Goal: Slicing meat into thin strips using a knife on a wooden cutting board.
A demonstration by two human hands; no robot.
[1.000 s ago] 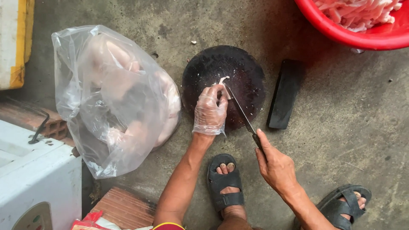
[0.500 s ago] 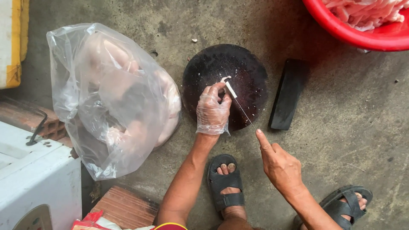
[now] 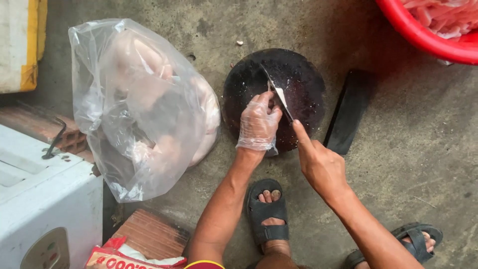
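Observation:
A round dark chopping board (image 3: 298, 79) lies on the concrete floor. My left hand (image 3: 258, 123), in a thin clear plastic glove, rests on the board's near part and pinches a small pale piece of meat (image 3: 280, 93). My bare right hand (image 3: 318, 162) grips a knife (image 3: 273, 88), index finger stretched along its back; the blade lies across the board beside the gloved fingers, tip pointing away from me. Left of the board sits a big clear plastic bag (image 3: 144, 104) full of pale raw meat.
A red basin (image 3: 423, 35) with cut pale meat stands at the top right. A dark flat bar (image 3: 348, 112) lies right of the board. A white appliance (image 3: 45, 204), bricks (image 3: 149, 231) and a white-and-yellow box (image 3: 22, 45) are on the left. My sandalled feet (image 3: 269, 219) are below.
My right hand has moved up and left toward the board, bringing the knife blade further onto it and close against the gloved left fingers. The left hand stays on the meat piece.

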